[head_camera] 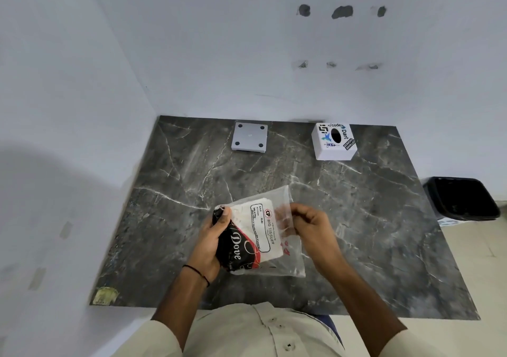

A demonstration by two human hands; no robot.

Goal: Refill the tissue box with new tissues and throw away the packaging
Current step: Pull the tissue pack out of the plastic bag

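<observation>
A clear plastic tissue pack (263,233), printed in black, red and white, is held over the dark marble table (170,181) near its front. My left hand (212,243) grips the pack's black printed left end. My right hand (308,226) pinches the loose clear plastic on the pack's right side. White folded tissues show inside the wrapper. The white cube tissue box (334,141), covered in stickers and with an oval opening on top, stands at the table's back right. Its grey base plate (249,136) lies apart at the back middle.
A black bin (463,199) with a dark liner stands on the floor just past the table's right edge. White walls close in the table at the back and left. A yellowish sticker (104,296) marks the front left corner.
</observation>
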